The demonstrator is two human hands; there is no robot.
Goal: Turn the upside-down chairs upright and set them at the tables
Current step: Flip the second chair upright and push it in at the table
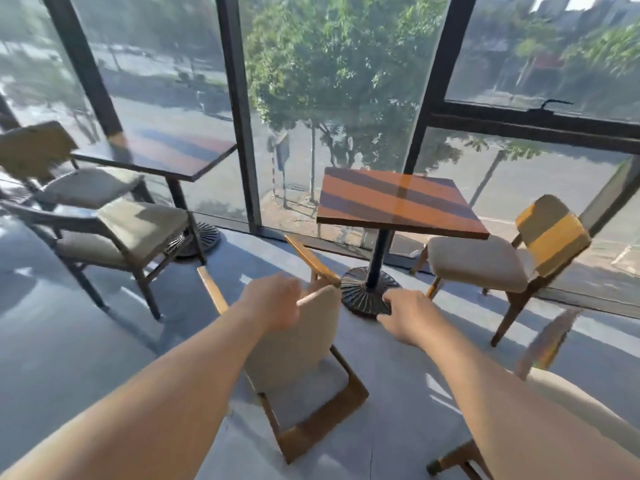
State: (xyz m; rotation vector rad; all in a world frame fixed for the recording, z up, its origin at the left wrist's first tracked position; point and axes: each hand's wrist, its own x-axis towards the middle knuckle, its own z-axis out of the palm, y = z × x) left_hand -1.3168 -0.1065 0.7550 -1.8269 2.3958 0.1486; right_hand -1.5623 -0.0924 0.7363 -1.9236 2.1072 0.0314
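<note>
A wooden chair [294, 358] with a beige cushion lies tipped over on the floor in front of me, its legs pointing up and away. My left hand [273, 303] is closed on the upper edge of its seat, beside a leg. My right hand [405, 315] hovers to the right of the chair with its fingers loosely bent, near the table's black foot, holding nothing. Just beyond stands a square wooden table [401, 202]. A second chair [571, 400] lies at the bottom right, blurred, one leg sticking up, partly hidden by my right arm.
An upright chair [485, 261] stands at the right side of the table. A second table [166, 154] at the left has two upright chairs [131, 230] beside it. Floor-to-ceiling glass with black frames [242, 133] closes off the far side. Grey floor lies between the tables.
</note>
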